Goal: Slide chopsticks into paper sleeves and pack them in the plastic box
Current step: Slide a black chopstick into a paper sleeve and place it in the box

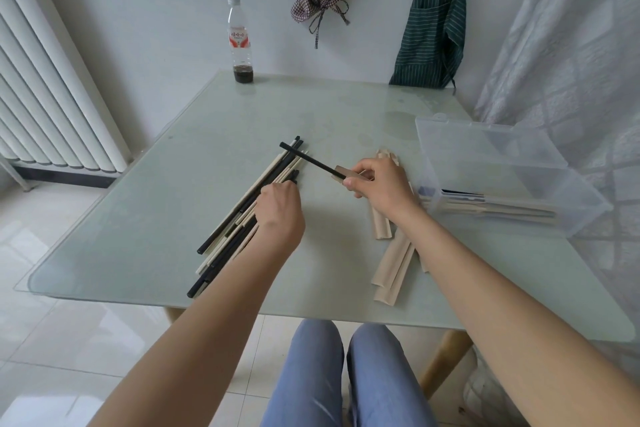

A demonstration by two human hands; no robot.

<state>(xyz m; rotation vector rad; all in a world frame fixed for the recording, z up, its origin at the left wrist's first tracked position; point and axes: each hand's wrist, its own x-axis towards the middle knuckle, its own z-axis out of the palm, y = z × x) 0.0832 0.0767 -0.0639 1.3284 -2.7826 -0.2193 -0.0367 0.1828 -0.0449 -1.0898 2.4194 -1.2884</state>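
A loose pile of black and cream chopsticks (239, 215) lies on the glass table left of centre. My left hand (280, 208) rests on the pile, fingers curled over a black chopstick. My right hand (381, 184) holds a tan paper sleeve (346, 173) with a black chopstick (304, 158) partly inside it, its free end pointing up-left. More tan sleeves (391, 263) lie under and below my right wrist. The clear plastic box (540, 215) stands open at the right, with several sleeved chopsticks inside.
A plastic bottle (239, 42) with dark liquid stands at the table's far edge. The box's lid (485, 146) lies open behind it. A radiator is at the left, aprons hang on the wall, a curtain hangs at the right. My knees are below the near table edge.
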